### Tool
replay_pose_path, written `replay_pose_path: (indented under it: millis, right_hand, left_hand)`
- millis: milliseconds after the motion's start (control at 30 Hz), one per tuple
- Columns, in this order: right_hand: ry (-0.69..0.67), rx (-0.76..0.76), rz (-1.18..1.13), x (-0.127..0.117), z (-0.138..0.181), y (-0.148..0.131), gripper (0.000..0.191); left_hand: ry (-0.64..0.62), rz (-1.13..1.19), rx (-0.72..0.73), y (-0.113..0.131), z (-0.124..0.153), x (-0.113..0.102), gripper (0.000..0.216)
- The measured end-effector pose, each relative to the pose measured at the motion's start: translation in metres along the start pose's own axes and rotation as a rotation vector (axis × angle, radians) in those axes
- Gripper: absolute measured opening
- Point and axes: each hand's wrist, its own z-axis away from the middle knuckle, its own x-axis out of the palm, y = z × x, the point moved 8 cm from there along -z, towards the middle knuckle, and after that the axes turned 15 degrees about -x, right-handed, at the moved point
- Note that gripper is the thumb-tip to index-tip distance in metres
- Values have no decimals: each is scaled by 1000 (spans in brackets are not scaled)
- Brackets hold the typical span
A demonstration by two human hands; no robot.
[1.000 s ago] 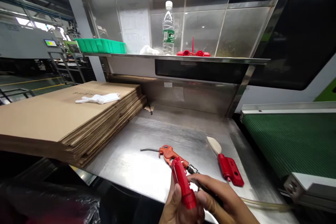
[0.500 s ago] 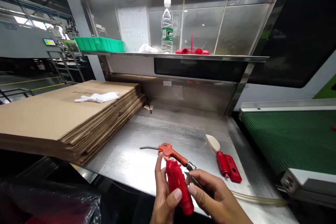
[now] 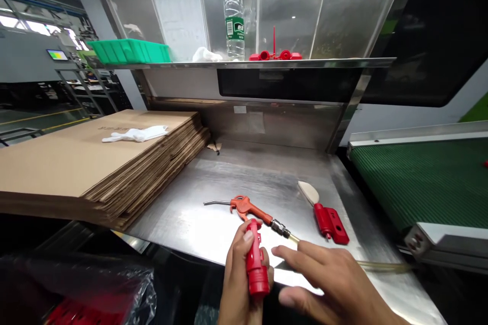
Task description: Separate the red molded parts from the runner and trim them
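At the near edge of the steel desk, the left hand is wrapped around a small red plastic part, fingers closed on its middle, thumb pressed near its upper end. The part stands almost upright above the desk's near edge. It looks like stiff, light moulded plastic with a smooth, slightly glossy skin, so a grip around its long sides, as here, seems the surest hold. The right hand hovers just to the right of it, fingers spread apart, holding nothing that can be made out.

Just beyond the left hand lies an orange air blow gun with a thin metal nozzle and a clear hose trailing right. Beyond the right hand rests a second red part, touching a pale flat piece.

Further left, a stack of flat cardboard carries a white glove. To the right runs a green conveyor belt. On the far shelf sit a green tray, contents hidden, a water bottle holding some clear water, and more red pieces.
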Motion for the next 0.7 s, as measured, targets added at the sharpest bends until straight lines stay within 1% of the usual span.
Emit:
replay_pose_path:
  millis: [67, 167, 300, 400, 467, 533, 700]
  right_hand:
    - [34, -73, 138, -4, 0, -7, 46]
    - [95, -106, 220, -10, -2, -14, 53]
    - [149, -127, 252, -20, -8, -22, 57]
    - [200, -139, 280, -29, -14, -28, 55]
    - [247, -146, 304, -35, -16, -31, 51]
    - [274, -149, 328, -39, -17, -34, 51]
    - [268, -167, 354, -44, -17, -35, 52]
  left_hand:
    - [12, -22, 44, 4, 4, 2, 47]
    - [40, -80, 131, 11, 11, 3, 49]
    - [-30, -144, 231, 23, 19, 13, 41]
    - [-68, -154, 205, 26, 19, 17, 32]
    - [-74, -156, 172, 25, 16, 17, 30]
    - [-91, -152, 177, 27, 13, 17, 29]
    - [-107, -151, 196, 27, 13, 20, 31]
